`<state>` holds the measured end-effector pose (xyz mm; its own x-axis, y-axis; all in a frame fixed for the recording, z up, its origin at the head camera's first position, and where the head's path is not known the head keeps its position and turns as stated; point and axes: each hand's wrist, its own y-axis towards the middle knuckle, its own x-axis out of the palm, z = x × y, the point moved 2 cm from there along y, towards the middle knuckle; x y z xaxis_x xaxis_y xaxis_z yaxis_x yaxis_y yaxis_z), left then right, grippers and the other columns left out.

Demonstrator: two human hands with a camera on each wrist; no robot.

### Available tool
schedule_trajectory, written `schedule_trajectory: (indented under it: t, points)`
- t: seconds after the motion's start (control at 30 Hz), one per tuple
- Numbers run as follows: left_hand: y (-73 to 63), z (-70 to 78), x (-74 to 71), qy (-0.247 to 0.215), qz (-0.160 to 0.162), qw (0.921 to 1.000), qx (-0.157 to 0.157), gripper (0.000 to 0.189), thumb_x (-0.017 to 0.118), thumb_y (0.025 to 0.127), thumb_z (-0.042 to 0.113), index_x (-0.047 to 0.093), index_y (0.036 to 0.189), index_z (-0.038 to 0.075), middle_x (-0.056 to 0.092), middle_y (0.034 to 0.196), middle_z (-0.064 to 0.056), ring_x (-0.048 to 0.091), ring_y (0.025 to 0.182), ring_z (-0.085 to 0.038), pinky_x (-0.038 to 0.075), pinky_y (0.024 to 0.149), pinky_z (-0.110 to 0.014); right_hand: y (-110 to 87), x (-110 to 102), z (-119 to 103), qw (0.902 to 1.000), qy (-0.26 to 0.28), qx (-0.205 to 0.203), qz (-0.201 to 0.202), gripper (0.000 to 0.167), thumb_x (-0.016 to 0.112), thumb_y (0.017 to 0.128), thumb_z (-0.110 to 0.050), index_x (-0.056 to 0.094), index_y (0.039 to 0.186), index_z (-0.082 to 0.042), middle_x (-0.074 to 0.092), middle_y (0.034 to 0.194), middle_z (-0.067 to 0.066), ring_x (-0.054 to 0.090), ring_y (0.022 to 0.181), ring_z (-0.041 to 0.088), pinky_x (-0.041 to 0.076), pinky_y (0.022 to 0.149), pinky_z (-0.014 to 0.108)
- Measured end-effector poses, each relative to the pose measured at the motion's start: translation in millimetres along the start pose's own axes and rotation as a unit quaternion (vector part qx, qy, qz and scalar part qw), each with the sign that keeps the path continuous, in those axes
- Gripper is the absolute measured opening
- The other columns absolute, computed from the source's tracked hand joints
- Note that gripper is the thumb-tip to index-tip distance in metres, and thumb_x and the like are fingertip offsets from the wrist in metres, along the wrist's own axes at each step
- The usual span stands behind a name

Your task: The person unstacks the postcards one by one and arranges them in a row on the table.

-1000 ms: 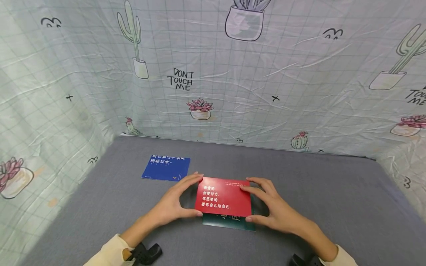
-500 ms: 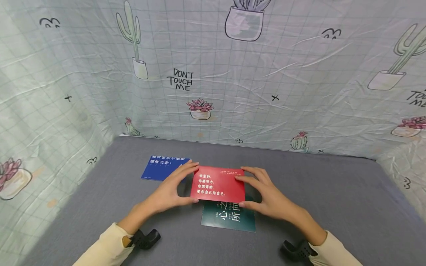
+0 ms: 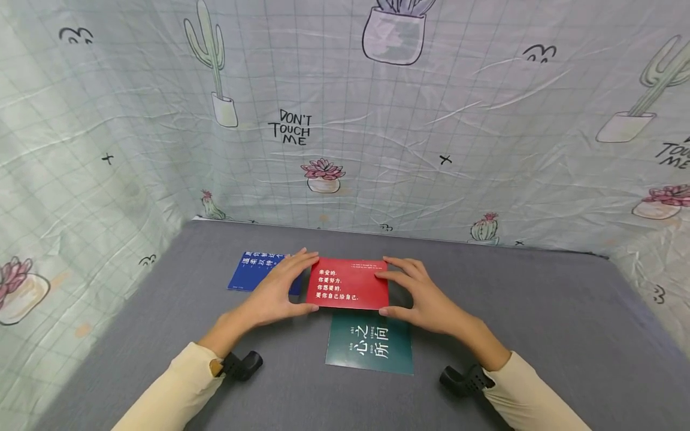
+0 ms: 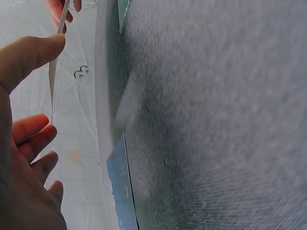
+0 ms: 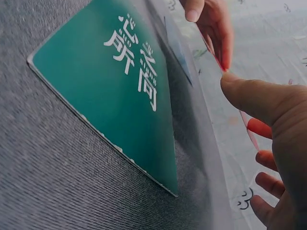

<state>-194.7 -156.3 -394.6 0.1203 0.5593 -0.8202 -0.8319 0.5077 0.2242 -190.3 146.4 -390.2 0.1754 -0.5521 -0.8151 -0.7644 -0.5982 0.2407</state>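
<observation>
A red card (image 3: 347, 284) printed with white characters is held up above the table between both hands. My left hand (image 3: 277, 293) pinches its left edge, thumb at the near corner and fingers at the far one. On the right edge, my right hand (image 3: 423, 299) grips it the same way, with one fingertip on the printed face. Both wrist views show the card nearly edge-on, raised off the surface. Below and nearer lies a dark green card (image 3: 369, 344) with large white characters, its far edge overlapped by the red one.
A blue card (image 3: 249, 272) lies at the back left, partly covered by the left hand. The grey table (image 3: 539, 335) meets a patterned cloth backdrop (image 3: 377, 197) behind and at the sides. Black wrist cameras (image 3: 242, 365) sit on both wrists.
Both hands have carried the red card away from the body and slightly left, uncovering most of the green card. The left hand now covers part of the blue card.
</observation>
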Motion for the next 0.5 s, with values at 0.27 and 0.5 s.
schedule_trajectory:
  t: [0.27,0.5]
  points:
    - [7.0,-9.1,-1.8,0.020,-0.020,0.9996,-0.006,0.085,0.079,0.073,0.034,0.042,0.143,0.005,0.039,0.148,-0.010,0.020,0.142,-0.028,0.013,0.115,-0.047,10.7,5,6,0.9995,-0.001,0.018,-0.025,0.064,0.076,0.079,-0.040,0.055,0.135,-0.017,0.032,0.150,0.009,0.024,0.132,0.025,0.042,0.097,0.052]
    - [9.6,-17.2,-0.1,0.041,-0.033,0.9985,-0.012,0.085,0.078,0.073,0.036,0.042,0.143,0.005,0.042,0.146,-0.010,0.022,0.142,-0.028,0.012,0.115,-0.046,18.9,12,10,0.9989,-0.011,0.020,-0.041,0.063,0.075,0.081,-0.040,0.054,0.135,-0.016,0.033,0.150,0.012,0.027,0.131,0.027,0.038,0.099,0.054]
